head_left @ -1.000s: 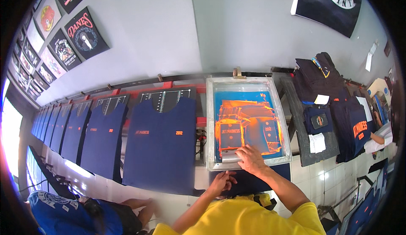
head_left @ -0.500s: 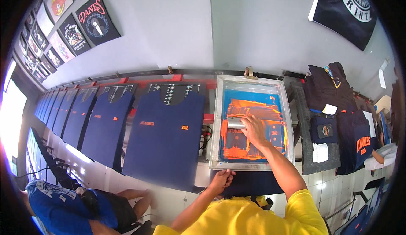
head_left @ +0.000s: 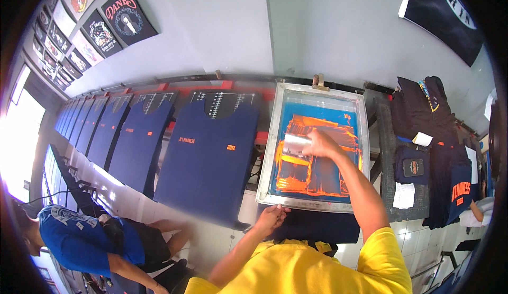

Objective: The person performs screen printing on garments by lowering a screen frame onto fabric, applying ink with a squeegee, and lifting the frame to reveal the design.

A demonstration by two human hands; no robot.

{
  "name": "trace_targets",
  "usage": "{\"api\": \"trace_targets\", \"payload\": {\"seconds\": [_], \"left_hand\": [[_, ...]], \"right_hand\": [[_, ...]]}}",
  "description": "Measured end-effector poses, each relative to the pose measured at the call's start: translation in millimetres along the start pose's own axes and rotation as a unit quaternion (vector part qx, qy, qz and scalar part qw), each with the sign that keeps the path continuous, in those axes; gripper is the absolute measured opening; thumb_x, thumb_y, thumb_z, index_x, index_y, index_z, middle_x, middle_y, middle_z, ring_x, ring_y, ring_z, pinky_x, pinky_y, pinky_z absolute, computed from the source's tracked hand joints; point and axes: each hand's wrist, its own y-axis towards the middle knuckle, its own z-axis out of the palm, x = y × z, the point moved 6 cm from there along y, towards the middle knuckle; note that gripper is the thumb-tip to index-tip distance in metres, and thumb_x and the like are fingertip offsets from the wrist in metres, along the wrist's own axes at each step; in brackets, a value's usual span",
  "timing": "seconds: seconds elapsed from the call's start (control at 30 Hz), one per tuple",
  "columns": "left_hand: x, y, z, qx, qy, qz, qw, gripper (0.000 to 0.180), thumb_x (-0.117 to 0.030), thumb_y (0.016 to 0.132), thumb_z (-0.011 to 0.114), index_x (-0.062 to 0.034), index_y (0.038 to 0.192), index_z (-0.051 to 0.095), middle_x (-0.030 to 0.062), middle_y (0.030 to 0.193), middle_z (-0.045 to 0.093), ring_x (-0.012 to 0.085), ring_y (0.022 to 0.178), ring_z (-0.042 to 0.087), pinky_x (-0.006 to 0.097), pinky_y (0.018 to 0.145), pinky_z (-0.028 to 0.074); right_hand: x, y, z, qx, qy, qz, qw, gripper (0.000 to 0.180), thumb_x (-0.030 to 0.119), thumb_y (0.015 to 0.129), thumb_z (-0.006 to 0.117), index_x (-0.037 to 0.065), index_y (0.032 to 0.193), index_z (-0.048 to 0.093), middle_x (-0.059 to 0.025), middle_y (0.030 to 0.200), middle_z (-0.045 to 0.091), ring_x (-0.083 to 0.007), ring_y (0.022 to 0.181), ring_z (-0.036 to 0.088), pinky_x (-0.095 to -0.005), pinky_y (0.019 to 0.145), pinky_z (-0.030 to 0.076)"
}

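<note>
A metal-framed printing screen (head_left: 267, 156) lies flat over a dark blue shirt on the long table, its blue mesh smeared with orange ink. My right hand (head_left: 319, 143) grips a squeegee (head_left: 293, 145) with a silvery handle, pressed on the mesh in the upper half of the screen. My left hand (head_left: 271, 217) rests on the near edge of the frame, fingers curled over it. A dark blue shirt (head_left: 317, 226) sticks out from under the screen's near side.
A row of dark blue shirts (head_left: 209, 154) with small orange prints runs off to the left on the table. Stacked dark garments (head_left: 431, 135) lie at the right. A person in a blue shirt (head_left: 79, 236) sits low at the left. Printed shirts (head_left: 114, 13) hang on the wall.
My right hand has pushed the squeegee from the near part of the screen up toward its far end. The left hand has stayed on the frame's near edge.
</note>
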Motion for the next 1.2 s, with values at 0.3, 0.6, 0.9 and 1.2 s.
{"api": "trace_targets", "payload": {"seconds": [0.3,0.6,0.9,1.2], "left_hand": [[-15,-19,10,0.037,0.051,0.037,0.997,0.040,-0.032,0.109,0.043,0.0034,0.118,0.060,0.0050,0.079,0.057,0.0101,0.057,0.045,0.023,0.050,0.036],[-108,-73,20,-0.111,0.458,0.548,0.691,0.034,-0.001,0.096,0.050,0.0007,0.130,0.055,0.0230,0.134,0.056,0.0356,0.121,0.053,0.044,0.101,0.042],[-136,-4,34,-0.045,0.621,0.533,0.573,0.029,-0.003,0.090,0.050,-0.0038,0.118,0.061,0.0110,0.119,0.066,0.0296,0.102,0.064,0.046,0.077,0.042],[-225,50,57,-0.043,0.626,0.582,0.518,0.028,-0.006,0.091,0.046,-0.0064,0.113,0.064,0.0136,0.098,0.065,0.0320,0.082,0.064,0.047,0.069,0.040]], "right_hand": [[57,-130,100,-0.212,-0.205,-0.128,0.947,0.043,0.014,0.069,0.082,0.007,0.107,0.064,-0.0049,0.107,0.062,-0.0272,0.104,0.056,-0.0401,0.088,0.049],[70,-164,103,-0.232,-0.164,-0.148,0.947,0.050,0.007,0.061,0.081,0.009,0.108,0.064,-0.0013,0.107,0.062,-0.0252,0.098,0.057,-0.0418,0.077,0.043],[48,-111,105,-0.269,-0.188,-0.134,0.935,0.040,0.001,0.065,0.070,0.005,0.105,0.067,-0.0049,0.108,0.063,-0.0297,0.095,0.056,-0.0420,0.079,0.049],[47,-46,30,-0.293,-0.144,-0.106,0.939,0.025,0.003,0.070,0.071,0.006,0.094,0.072,-0.0106,0.101,0.069,-0.0314,0.101,0.061,-0.0464,0.085,0.046]]}}
